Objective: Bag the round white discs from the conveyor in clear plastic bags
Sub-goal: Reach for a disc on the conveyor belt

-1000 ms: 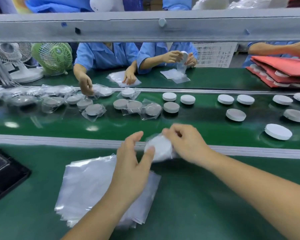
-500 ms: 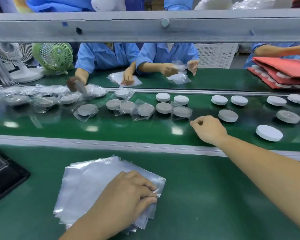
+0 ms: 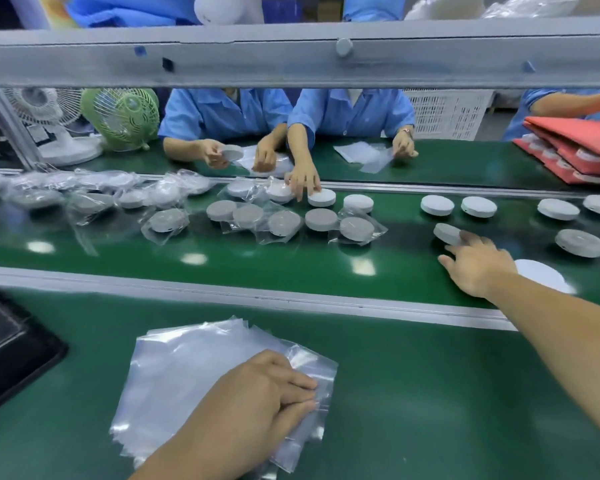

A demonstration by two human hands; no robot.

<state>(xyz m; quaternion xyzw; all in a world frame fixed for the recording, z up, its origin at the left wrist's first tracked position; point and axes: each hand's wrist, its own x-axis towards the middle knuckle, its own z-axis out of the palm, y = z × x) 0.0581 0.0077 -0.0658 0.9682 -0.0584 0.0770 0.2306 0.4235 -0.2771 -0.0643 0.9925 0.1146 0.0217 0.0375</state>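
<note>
Two hands are doing two jobs at once. The right hand (image 3: 478, 268) reaches out over the conveyor (image 3: 291, 261) with its fingers spread wide. Its fingertips touch the near edge of one round disc (image 3: 445, 233), but it has not got hold of it yet. Another disc (image 3: 548, 278) lies just by the wrist, partly hidden.

The left hand (image 3: 260, 400) lies flat on the pile of clear bags (image 3: 187, 368) on the table (image 3: 430, 410). Its fingers are nearly straight and press on the top bag near its right edge. It lifts nothing.

I think this is the start of a new round: fetch a disc and fetch a bag. Next the right hand must close round the disc and carry it to the table. The left hand must peel off just one thin bag and open its mouth. That could be fiddly, as thin bags like to stick together.
</note>
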